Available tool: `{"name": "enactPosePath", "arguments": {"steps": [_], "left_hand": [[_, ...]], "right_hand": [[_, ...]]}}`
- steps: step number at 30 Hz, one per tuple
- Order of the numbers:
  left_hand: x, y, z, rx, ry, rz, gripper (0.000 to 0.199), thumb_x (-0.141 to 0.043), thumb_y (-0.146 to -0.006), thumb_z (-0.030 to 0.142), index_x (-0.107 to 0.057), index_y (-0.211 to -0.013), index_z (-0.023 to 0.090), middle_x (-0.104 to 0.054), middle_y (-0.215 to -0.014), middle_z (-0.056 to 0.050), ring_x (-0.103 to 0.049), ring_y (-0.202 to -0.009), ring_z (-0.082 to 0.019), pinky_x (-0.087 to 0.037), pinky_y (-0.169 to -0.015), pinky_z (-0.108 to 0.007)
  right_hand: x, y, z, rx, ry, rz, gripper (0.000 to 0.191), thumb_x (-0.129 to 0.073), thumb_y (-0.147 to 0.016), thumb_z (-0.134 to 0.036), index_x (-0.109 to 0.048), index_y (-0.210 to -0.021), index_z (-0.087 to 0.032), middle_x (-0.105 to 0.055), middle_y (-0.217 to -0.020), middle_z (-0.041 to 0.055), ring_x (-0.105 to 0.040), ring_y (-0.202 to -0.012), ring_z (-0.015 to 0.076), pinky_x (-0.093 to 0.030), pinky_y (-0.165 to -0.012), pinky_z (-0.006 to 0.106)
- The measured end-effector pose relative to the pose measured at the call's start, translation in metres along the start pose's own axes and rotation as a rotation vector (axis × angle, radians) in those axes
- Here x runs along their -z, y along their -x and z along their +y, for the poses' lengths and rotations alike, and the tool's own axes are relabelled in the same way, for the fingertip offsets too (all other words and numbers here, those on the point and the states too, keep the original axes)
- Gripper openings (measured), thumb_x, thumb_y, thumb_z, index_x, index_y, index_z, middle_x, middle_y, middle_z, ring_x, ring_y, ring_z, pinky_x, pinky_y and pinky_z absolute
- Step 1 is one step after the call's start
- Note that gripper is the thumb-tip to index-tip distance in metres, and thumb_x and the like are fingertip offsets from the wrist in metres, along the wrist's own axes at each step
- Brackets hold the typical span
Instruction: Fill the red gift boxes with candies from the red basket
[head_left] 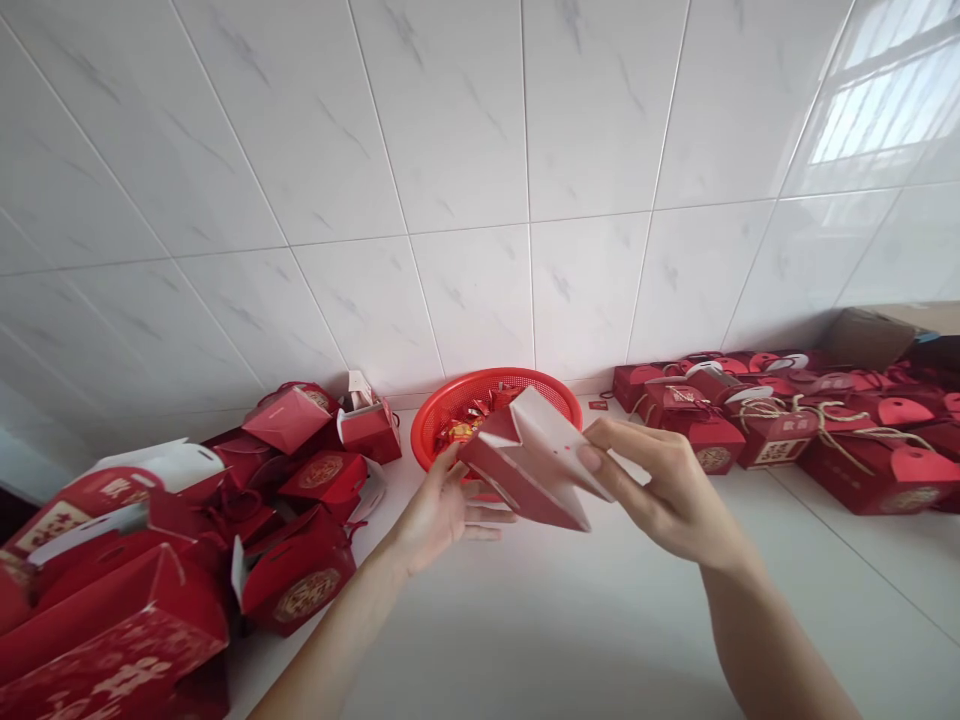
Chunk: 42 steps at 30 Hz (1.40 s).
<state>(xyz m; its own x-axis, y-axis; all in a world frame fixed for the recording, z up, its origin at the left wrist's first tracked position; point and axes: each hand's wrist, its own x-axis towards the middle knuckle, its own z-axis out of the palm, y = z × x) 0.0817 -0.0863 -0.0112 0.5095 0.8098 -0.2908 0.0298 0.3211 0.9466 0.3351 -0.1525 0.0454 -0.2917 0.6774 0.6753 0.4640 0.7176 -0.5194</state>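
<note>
Between my hands, in front of the basket, is a red paper gift box (529,485) with a white inside, tilted and with its flaps spread. My right hand (660,490) pinches a white flap of it between thumb and fingers. At its lower left side my left hand (446,510) supports it, the thumb against the red panel and the other fingers reaching out underneath. Just behind the box stands a red plastic basket (424,425) with small wrapped sweets (459,428) in it. The box partly hides the basket and the sweets.
Several red gift boxes (311,590) are heaped on the left. More boxes with cord handles (877,455) stand in rows on the right, near a brown cardboard box (870,335). A white tiled wall (472,290) rises behind the pale surface (525,640).
</note>
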Motion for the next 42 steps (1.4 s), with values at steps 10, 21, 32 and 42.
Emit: {"name": "enactPosePath", "arguments": {"steps": [10, 21, 32, 42], "left_hand": [[-0.009, 0.015, 0.019, -0.616, -0.476, 0.411, 0.04, -0.062, -0.088, 0.056, -0.067, -0.107, 0.022, -0.068, -0.123, -0.01, -0.063, -0.116, -0.029, -0.049, -0.103, -0.042], [-0.009, 0.006, 0.0, -0.442, -0.87, 0.02, 0.025, -0.066, -0.09, 0.043, -0.074, -0.107, 0.027, -0.07, -0.115, -0.006, -0.067, -0.106, -0.024, -0.055, -0.095, -0.037], [-0.007, 0.004, 0.002, -0.465, -0.873, 0.132, 0.04, -0.067, -0.088, 0.042, -0.063, -0.126, 0.028, -0.067, -0.133, -0.006, -0.061, -0.125, -0.027, -0.052, -0.102, -0.037], [0.007, -0.004, 0.001, -0.35, -0.916, 0.033, 0.039, -0.061, -0.092, 0.049, -0.071, -0.123, 0.026, -0.072, -0.122, -0.007, -0.067, -0.112, -0.027, -0.054, -0.095, -0.034]], "right_hand": [[0.001, -0.011, 0.022, -0.237, -0.142, -0.316, 0.046, -0.042, -0.102, -0.049, -0.036, -0.066, -0.022, -0.032, -0.06, -0.0036, -0.027, -0.054, 0.0108, -0.024, -0.05, 0.026], [-0.034, -0.022, 0.067, -0.313, -0.258, -0.642, 0.04, -0.046, -0.099, -0.047, -0.05, -0.071, -0.019, -0.039, -0.059, -0.0049, -0.042, -0.05, 0.0087, -0.033, -0.047, 0.022], [-0.029, -0.022, 0.07, -0.556, -0.323, -0.519, 0.032, -0.056, -0.094, -0.044, -0.05, -0.075, -0.019, -0.057, -0.069, -0.0019, -0.068, -0.057, 0.0139, -0.051, -0.054, 0.024], [-0.042, -0.02, 0.088, -0.561, -0.266, -0.767, 0.035, -0.049, -0.096, -0.047, -0.055, -0.077, -0.018, -0.067, -0.075, 0.0037, -0.067, -0.064, 0.0156, -0.049, -0.055, 0.024]]}}
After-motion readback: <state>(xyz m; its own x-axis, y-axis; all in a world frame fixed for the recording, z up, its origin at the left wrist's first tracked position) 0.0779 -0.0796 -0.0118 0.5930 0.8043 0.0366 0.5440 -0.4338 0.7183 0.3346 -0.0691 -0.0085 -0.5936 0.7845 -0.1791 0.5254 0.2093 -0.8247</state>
